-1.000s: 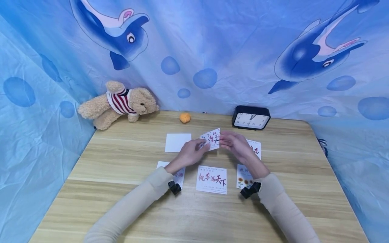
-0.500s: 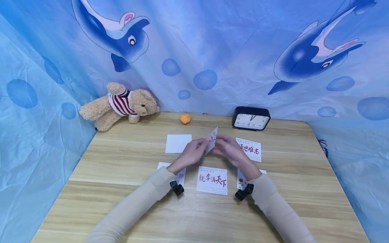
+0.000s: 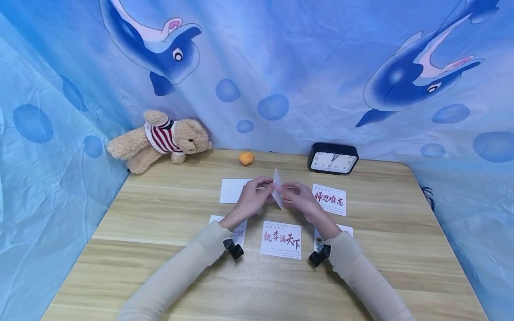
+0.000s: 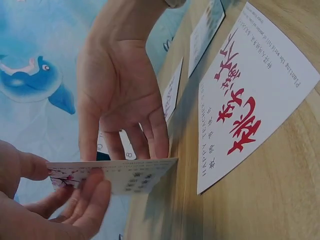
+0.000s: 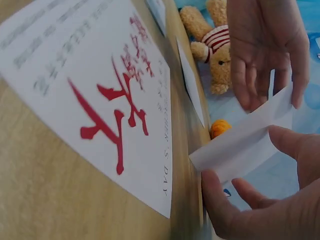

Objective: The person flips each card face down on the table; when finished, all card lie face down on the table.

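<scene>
A greeting card (image 3: 277,178) stands nearly edge-on between my hands above the middle of the table. My left hand (image 3: 250,196) pinches it from the left, fingers (image 4: 95,187) on the side printed with blossoms and small text. The blank white side of the same card (image 5: 245,142) faces my right hand (image 3: 303,200), whose fingertips touch that side. Nearest to me lies a card with red brush writing (image 3: 281,240). A blank white card (image 3: 233,191) is behind my left hand, and another red-lettered card (image 3: 330,199) lies right of my right hand.
Two more cards lie partly under my wrists, one at left (image 3: 238,232) and one at right (image 3: 346,229). Along the table's back edge are a teddy bear (image 3: 160,140), an orange ball (image 3: 246,158) and a black clock (image 3: 333,158). A blue dolphin curtain (image 3: 313,62) hangs behind.
The held card has turned from showing its blossom print to the head view to nearly edge-on. My right hand has shifted left, uncovering the red-lettered card at the back right.
</scene>
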Demonstrator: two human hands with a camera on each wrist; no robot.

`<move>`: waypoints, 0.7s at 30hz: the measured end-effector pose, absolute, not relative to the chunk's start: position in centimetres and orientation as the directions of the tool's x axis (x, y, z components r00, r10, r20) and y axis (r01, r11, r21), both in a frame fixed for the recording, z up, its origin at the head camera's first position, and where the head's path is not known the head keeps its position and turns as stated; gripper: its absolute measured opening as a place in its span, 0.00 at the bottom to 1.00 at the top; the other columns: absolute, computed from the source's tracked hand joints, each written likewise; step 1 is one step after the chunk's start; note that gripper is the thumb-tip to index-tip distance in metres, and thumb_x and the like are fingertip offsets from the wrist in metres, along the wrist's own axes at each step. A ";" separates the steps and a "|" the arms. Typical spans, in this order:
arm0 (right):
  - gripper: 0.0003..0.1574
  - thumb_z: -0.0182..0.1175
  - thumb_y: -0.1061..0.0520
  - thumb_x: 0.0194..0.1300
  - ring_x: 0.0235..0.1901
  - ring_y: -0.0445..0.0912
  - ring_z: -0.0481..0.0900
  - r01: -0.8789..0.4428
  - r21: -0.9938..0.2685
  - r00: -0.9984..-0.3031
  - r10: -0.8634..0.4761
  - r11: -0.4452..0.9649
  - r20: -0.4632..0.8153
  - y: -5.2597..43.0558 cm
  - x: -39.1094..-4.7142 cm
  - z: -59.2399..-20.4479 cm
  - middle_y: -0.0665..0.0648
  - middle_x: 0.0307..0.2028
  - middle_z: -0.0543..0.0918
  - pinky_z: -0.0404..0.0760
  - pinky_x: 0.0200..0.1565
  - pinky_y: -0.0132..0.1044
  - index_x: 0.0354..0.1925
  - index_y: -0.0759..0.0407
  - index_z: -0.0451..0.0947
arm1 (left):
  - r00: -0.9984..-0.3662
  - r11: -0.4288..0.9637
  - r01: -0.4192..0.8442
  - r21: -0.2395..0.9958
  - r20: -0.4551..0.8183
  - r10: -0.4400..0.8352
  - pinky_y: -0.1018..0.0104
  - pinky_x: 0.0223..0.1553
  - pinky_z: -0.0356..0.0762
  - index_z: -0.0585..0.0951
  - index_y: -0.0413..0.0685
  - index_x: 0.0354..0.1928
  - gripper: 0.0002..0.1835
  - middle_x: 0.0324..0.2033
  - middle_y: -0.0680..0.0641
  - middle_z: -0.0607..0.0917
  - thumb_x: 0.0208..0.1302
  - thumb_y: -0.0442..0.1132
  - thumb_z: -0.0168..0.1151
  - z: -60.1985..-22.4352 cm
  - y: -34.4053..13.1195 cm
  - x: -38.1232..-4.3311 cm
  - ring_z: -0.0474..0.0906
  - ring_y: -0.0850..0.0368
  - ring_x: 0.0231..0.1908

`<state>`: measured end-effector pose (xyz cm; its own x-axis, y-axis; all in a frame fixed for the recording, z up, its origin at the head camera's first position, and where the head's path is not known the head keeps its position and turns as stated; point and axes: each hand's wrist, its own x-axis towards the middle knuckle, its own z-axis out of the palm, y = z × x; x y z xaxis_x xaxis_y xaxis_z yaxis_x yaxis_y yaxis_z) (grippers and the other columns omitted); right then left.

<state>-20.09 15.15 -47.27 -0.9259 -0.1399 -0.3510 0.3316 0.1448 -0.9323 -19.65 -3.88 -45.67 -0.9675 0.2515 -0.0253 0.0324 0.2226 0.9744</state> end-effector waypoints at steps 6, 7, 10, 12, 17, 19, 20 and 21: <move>0.46 0.69 0.36 0.67 0.67 0.60 0.76 0.326 -0.889 -0.936 -0.020 0.320 -0.351 15.2 -20.0 -47.1 0.67 0.69 0.75 0.88 0.57 0.44 0.72 0.60 0.69 | -0.985 0.120 -0.002 0.993 -0.023 0.173 0.40 0.48 0.88 0.82 0.37 0.59 0.15 0.48 0.36 0.87 0.74 0.33 0.61 -45.7 -4.4 -19.8 0.90 0.41 0.40; 0.47 0.70 0.36 0.66 0.67 0.59 0.76 0.329 -0.889 -0.937 -0.006 0.318 -0.349 15.3 -20.1 -47.1 0.67 0.69 0.75 0.89 0.56 0.44 0.72 0.59 0.69 | -0.987 0.110 0.000 0.994 -0.018 0.162 0.40 0.47 0.88 0.82 0.38 0.59 0.15 0.47 0.36 0.87 0.73 0.33 0.62 -45.8 -4.5 -19.9 0.90 0.44 0.39; 0.44 0.73 0.41 0.64 0.62 0.57 0.79 0.338 -0.892 -0.939 0.036 0.301 -0.343 15.6 -20.4 -47.3 0.65 0.66 0.77 0.90 0.52 0.41 0.70 0.58 0.71 | -0.989 0.100 0.003 0.995 -0.011 0.146 0.41 0.46 0.89 0.82 0.39 0.59 0.16 0.47 0.35 0.88 0.72 0.32 0.63 -46.0 -4.7 -20.1 0.91 0.50 0.37; 0.41 0.75 0.48 0.64 0.58 0.55 0.80 0.334 -0.899 -0.942 0.058 0.284 -0.332 16.0 -20.6 -47.6 0.65 0.63 0.78 0.90 0.50 0.39 0.69 0.59 0.72 | -0.990 0.123 0.009 0.992 -0.009 0.139 0.46 0.46 0.90 0.82 0.42 0.59 0.17 0.47 0.36 0.88 0.70 0.31 0.65 -46.1 -5.0 -20.1 0.91 0.51 0.38; 0.35 0.73 0.60 0.63 0.49 0.49 0.81 0.306 -0.911 -0.952 0.088 0.275 -0.293 16.8 -21.0 -47.8 0.65 0.57 0.81 0.90 0.47 0.36 0.66 0.62 0.75 | -0.992 0.257 0.054 0.965 0.023 0.123 0.62 0.46 0.90 0.84 0.43 0.57 0.18 0.47 0.38 0.89 0.66 0.29 0.68 -46.7 -5.5 -20.3 0.90 0.47 0.44; 0.34 0.72 0.62 0.62 0.46 0.48 0.81 0.299 -0.914 -0.954 0.093 0.276 -0.284 17.1 -21.1 -47.8 0.65 0.56 0.82 0.90 0.46 0.36 0.65 0.62 0.75 | -0.992 0.300 0.069 0.951 0.034 0.123 0.64 0.46 0.89 0.85 0.40 0.56 0.18 0.46 0.38 0.89 0.63 0.28 0.69 -46.9 -5.7 -20.5 0.89 0.46 0.44; 0.33 0.71 0.63 0.62 0.45 0.48 0.82 0.297 -0.913 -0.955 0.095 0.279 -0.281 17.2 -21.2 -47.8 0.65 0.55 0.82 0.90 0.46 0.35 0.65 0.62 0.76 | -0.992 0.319 0.074 0.945 0.036 0.124 0.64 0.47 0.89 0.85 0.39 0.56 0.19 0.46 0.38 0.89 0.62 0.27 0.70 -46.9 -5.8 -20.5 0.89 0.46 0.44; 0.32 0.71 0.64 0.62 0.45 0.47 0.82 0.296 -0.912 -0.955 0.098 0.283 -0.279 17.3 -21.3 -47.8 0.64 0.55 0.82 0.89 0.46 0.34 0.64 0.61 0.77 | -0.992 0.334 0.073 0.940 0.033 0.126 0.63 0.46 0.90 0.85 0.38 0.55 0.19 0.45 0.38 0.89 0.61 0.26 0.70 -47.0 -5.8 -20.6 0.90 0.46 0.44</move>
<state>-21.27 17.31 -47.79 -0.9552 0.0981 -0.2794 0.2959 0.2825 -0.9125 -20.57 -5.81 -46.95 -0.9915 0.1257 0.0326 0.0732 0.3338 0.9398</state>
